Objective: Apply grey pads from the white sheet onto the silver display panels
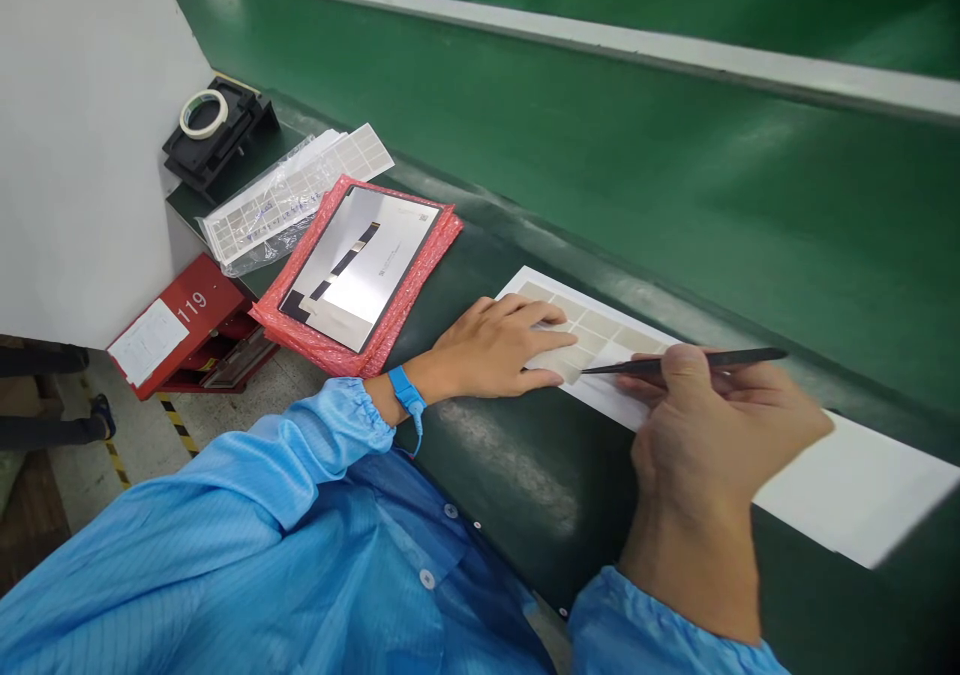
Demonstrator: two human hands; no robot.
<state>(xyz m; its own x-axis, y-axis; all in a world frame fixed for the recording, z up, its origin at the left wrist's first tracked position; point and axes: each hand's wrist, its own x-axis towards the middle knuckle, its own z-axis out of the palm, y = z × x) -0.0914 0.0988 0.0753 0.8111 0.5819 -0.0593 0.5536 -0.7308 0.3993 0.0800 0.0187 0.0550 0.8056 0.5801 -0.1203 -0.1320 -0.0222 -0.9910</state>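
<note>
A worker's left hand (491, 350) lies flat, fingers slightly spread, pressing on a sheet of beige adhesive pads (600, 327) on a dark green table (510, 485). The right hand (720, 435) pinches black tweezers (679, 362) between thumb and fingers, their tips reaching a pale pad (559, 362) at the left fingertips. The sheet lies angled beside a long white strip of paper (851, 485) near the table's far edge. A blue wrist strap (405, 395) circles the left wrist, and blue striped antistatic sleeves (315, 455) cover both forearms. Farther left, a display panel (360, 265) rests on red bubble wrap (427, 255), next to a printed label sheet (296, 200) in a clear plastic bag (255, 240). A roll of tape (203, 113) sits on a black holder (225, 140) beyond them. A red box marked 119 (180, 315) stands on the floor (240, 405) below the table.
</note>
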